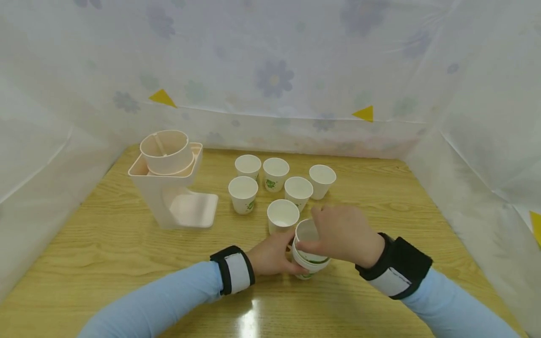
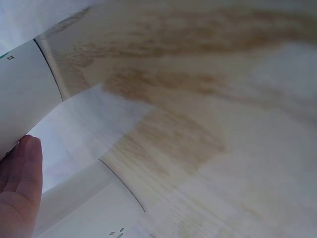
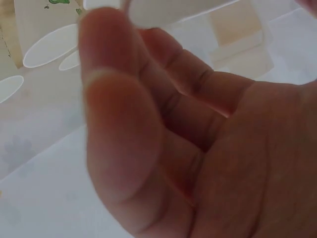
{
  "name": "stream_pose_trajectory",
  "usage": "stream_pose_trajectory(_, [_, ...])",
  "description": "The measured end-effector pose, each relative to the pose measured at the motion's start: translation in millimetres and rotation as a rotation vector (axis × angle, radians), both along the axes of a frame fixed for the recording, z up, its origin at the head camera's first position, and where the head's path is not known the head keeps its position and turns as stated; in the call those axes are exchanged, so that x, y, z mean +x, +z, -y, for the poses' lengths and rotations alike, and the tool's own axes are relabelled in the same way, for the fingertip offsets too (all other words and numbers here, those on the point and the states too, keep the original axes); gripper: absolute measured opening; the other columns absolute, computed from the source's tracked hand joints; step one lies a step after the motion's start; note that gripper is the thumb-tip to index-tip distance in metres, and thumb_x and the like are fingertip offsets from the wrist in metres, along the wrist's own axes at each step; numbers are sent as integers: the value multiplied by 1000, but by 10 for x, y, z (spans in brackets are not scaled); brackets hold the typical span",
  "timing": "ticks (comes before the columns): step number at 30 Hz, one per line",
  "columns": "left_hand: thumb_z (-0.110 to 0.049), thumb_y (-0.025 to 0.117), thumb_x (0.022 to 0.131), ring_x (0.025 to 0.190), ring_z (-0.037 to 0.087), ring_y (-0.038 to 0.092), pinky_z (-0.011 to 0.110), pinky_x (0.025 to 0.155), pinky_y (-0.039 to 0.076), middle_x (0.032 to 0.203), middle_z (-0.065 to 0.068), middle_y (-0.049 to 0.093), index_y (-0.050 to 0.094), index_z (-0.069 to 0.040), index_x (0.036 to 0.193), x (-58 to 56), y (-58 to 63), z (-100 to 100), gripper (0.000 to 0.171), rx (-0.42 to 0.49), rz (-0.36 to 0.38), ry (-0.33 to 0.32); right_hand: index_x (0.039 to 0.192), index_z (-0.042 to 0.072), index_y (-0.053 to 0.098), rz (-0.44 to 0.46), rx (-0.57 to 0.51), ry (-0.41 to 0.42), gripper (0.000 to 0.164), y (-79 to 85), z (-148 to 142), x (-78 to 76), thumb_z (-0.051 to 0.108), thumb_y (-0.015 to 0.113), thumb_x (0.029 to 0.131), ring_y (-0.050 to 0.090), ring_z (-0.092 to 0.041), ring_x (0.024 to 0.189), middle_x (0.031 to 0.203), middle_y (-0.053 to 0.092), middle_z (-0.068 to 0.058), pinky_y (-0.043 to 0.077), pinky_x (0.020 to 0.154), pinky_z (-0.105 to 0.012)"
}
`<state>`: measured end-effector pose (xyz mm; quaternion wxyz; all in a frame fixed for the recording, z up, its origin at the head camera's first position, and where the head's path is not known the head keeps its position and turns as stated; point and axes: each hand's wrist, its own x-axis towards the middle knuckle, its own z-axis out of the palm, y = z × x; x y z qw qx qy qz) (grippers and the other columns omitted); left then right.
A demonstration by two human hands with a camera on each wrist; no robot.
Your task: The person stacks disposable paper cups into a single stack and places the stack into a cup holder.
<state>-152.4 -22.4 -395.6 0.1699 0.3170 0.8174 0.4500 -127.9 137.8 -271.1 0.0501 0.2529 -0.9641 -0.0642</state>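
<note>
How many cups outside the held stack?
6: back-left cup, back-middle cup, back-right cup, middle-left cup, middle-right cup, front cup beside the stack. More may be nested.

Frame L: stand [image 1: 194,211] on counter [image 1: 105,253], round holder [image 1: 173,162] in its top. R of it, mid-frame: 6 paper cups [image 1: 275,182], 2 rear L, 1 rear R, 2 mid, 1 front. Cup stack [image 1: 312,265] lower ctr, just R of front cup; L hand [image 1: 274,253] at its L, R hand [image 1: 344,234] over its upper R. Sheet [image 1: 236,70] behind counter.
</note>
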Motion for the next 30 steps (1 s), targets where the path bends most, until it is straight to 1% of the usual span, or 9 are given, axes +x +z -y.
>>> stream_pose_trajectory(4, [-32, 81, 71, 104, 4, 56, 22, 92, 45, 120, -7, 60, 43, -21, 133, 0, 0, -3, 73, -18, -10, 0, 72, 9, 56, -5, 25, -1, 55, -39, 15, -4, 62, 68, 67, 47, -13, 48, 59, 52, 0, 33, 39, -27])
stream_pose_trajectory(8, [-32, 81, 72, 103, 4, 57, 22, 91, 45, 120, -6, 60, 45, -20, 132, -1, 0, -6, 71, -27, -15, 1, 75, 8, 58, 15, 35, -6, 57, -79, 21, -10, 64, 67, 66, 48, -13, 48, 60, 54, 0, 35, 39, -27])
stream_pose_trajectory(11, [-31, 82, 71, 101, 4, 57, 22, 90, 46, 118, -6, 61, 47, -19, 129, -1, 3, -6, 69, -26, -17, 6, 76, 8, 57, 32, 35, -10, 57, -107, 22, -11, 64, 67, 67, 49, -13, 50, 62, 54, -1, 36, 40, -28])
stream_pose_trajectory(15, [-31, 82, 71, 100, 4, 58, 21, 89, 46, 116, -6, 61, 49, -19, 125, 2, 11, -5, 64, -35, -16, 14, 75, 8, 56, 25, 40, -5, 57, -151, 20, -7, 63, 68, 67, 50, -14, 51, 63, 54, -1, 38, 40, -29])
stream_pose_trajectory(21, [-31, 82, 71, 100, 4, 58, 22, 89, 46, 115, -7, 61, 51, -20, 122, 8, 17, -1, 61, -42, -7, 21, 83, 8, 60, 52, 52, -15, 59, -223, 12, -10, 65, 66, 68, 54, -16, 56, 68, 57, -3, 40, 42, -29])
stream_pose_trajectory(24, [-30, 82, 71, 101, 4, 58, 22, 90, 46, 116, -7, 61, 50, -20, 122, 11, 16, 0, 61, -36, -19, 15, 87, 8, 61, 106, -16, -21, 61, -238, -57, -41, 67, 62, 72, 56, -16, 60, 71, 59, -2, 42, 45, -29])
stream_pose_trajectory(26, [-30, 82, 71, 103, 4, 57, 22, 91, 46, 116, -6, 61, 49, -20, 124, 11, 11, 1, 63, -30, -21, 10, 97, 7, 63, 156, -96, -17, 66, -253, -163, -77, 69, 58, 75, 61, -18, 69, 81, 64, -4, 47, 51, -31])
stream_pose_trajectory(28, [-30, 82, 71, 105, 4, 57, 22, 92, 46, 118, -5, 61, 48, -19, 126, 10, 5, 1, 66, -26, -26, 8, 112, 5, 60, 245, -181, -6, 73, -275, -298, -122, 69, 56, 77, 64, -23, 88, 99, 66, -8, 52, 64, -37])
stream_pose_trajectory(30, [-31, 82, 70, 105, 4, 57, 24, 92, 46, 118, -5, 61, 47, -19, 128, 13, 6, 2, 69, -27, -27, 14, 131, 2, 48, 382, -319, 50, 83, -347, -459, -172, 64, 61, 77, 59, -28, 108, 120, 60, -12, 51, 81, -44])
